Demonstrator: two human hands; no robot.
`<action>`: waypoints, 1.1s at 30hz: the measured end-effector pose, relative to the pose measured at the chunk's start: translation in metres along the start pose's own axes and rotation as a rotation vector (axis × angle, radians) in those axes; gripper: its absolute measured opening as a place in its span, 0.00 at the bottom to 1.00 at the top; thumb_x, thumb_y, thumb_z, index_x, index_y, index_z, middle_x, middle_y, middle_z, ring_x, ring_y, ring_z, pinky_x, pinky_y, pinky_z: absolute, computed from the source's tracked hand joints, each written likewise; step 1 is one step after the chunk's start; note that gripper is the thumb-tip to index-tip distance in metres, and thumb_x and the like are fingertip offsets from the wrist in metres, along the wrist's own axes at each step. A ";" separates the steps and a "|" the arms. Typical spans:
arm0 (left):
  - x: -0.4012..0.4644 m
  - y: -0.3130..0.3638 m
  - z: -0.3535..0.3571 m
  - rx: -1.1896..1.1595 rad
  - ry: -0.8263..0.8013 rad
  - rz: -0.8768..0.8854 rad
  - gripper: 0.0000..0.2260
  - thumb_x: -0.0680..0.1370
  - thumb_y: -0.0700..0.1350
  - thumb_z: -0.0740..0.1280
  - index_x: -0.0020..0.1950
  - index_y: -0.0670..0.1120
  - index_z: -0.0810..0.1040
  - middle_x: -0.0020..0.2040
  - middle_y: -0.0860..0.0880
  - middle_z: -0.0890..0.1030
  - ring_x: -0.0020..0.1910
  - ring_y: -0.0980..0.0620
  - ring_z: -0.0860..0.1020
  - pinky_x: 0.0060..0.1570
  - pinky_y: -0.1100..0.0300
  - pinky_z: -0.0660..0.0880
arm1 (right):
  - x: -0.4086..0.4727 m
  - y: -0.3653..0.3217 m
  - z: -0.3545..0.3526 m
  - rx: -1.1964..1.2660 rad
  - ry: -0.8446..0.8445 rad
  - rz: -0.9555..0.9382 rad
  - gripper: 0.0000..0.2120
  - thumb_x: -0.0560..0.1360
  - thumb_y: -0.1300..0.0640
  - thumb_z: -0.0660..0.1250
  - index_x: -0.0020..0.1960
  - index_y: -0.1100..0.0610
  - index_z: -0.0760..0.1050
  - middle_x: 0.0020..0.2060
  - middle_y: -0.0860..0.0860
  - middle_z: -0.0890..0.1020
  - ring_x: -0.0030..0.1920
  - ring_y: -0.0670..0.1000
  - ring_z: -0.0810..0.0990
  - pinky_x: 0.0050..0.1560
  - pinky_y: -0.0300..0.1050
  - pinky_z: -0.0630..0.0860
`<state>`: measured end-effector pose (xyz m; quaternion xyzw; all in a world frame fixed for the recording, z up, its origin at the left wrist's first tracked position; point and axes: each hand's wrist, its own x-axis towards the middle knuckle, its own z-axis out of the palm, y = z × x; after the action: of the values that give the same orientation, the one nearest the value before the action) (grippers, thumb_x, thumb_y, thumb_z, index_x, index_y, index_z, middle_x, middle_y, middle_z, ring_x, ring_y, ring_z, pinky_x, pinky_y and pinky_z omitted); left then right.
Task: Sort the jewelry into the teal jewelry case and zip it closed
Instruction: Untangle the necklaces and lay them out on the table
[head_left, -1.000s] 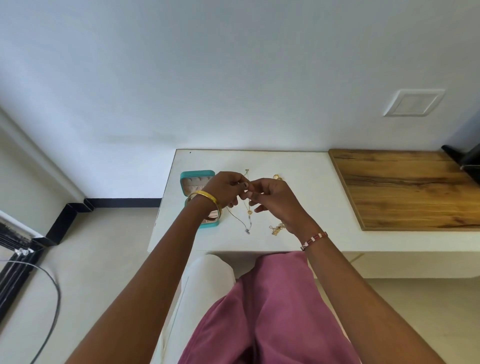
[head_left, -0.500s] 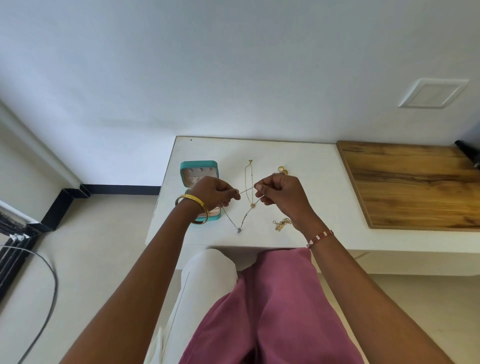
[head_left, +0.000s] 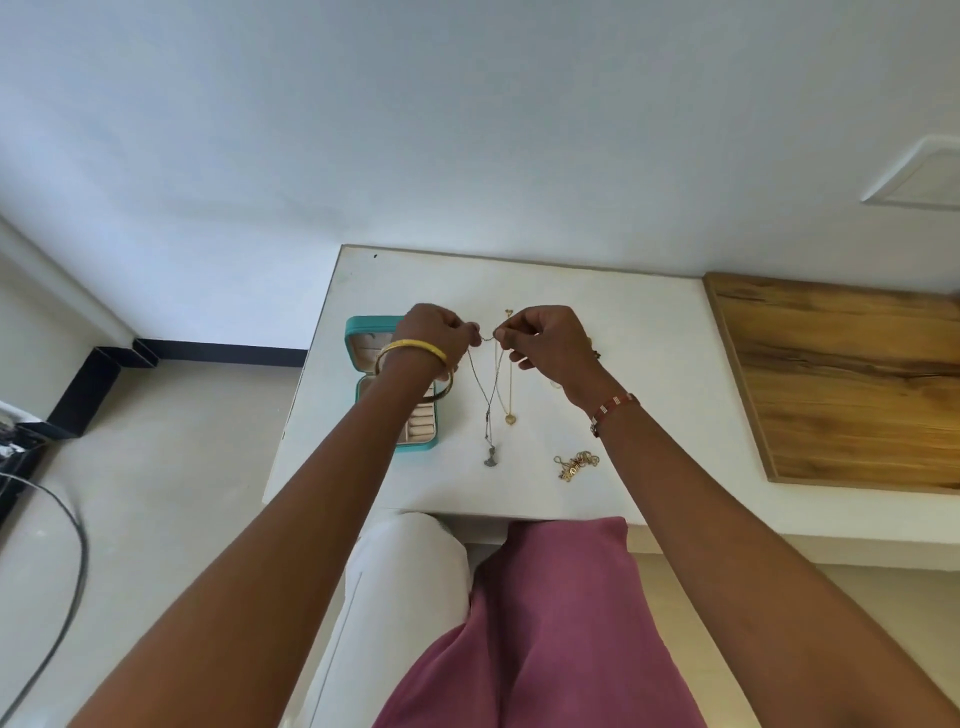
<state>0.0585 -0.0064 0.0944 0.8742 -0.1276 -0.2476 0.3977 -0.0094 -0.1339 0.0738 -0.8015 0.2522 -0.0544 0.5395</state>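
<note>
necklace (head_left: 488, 410) hangs with its long axis running far to near, pendant nearest, ends pinched by left hand (head_left: 434, 335) and right hand (head_left: 550, 338).

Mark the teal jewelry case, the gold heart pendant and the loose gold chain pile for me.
teal jewelry case (head_left: 370, 326): head view, on the lid's rim.
gold heart pendant (head_left: 510, 419): head view, on the pendant itself.
gold chain pile (head_left: 575, 464): head view, middle of the bunch.
</note>
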 end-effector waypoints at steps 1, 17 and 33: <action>0.008 0.003 0.000 -0.029 -0.001 -0.034 0.09 0.77 0.47 0.64 0.44 0.43 0.80 0.30 0.49 0.75 0.26 0.53 0.74 0.29 0.64 0.75 | 0.009 0.000 0.000 0.000 -0.008 0.007 0.05 0.73 0.62 0.68 0.45 0.65 0.79 0.32 0.52 0.78 0.31 0.49 0.75 0.34 0.39 0.74; 0.112 0.006 0.047 -0.104 0.179 -0.251 0.15 0.76 0.42 0.64 0.31 0.46 0.66 0.48 0.44 0.82 0.47 0.46 0.81 0.44 0.59 0.76 | 0.108 0.044 0.014 -0.163 -0.031 0.130 0.06 0.72 0.63 0.67 0.43 0.67 0.79 0.29 0.51 0.79 0.28 0.46 0.74 0.30 0.37 0.72; 0.103 -0.010 0.071 -0.165 0.201 -0.180 0.12 0.78 0.40 0.60 0.57 0.40 0.79 0.57 0.42 0.81 0.57 0.44 0.77 0.57 0.59 0.71 | 0.118 0.067 0.024 -0.173 0.128 0.032 0.06 0.72 0.65 0.67 0.47 0.66 0.80 0.44 0.60 0.84 0.37 0.51 0.77 0.40 0.43 0.76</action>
<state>0.1077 -0.0879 0.0124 0.8668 0.0128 -0.2032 0.4552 0.0783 -0.1885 -0.0180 -0.8359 0.3026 -0.0749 0.4517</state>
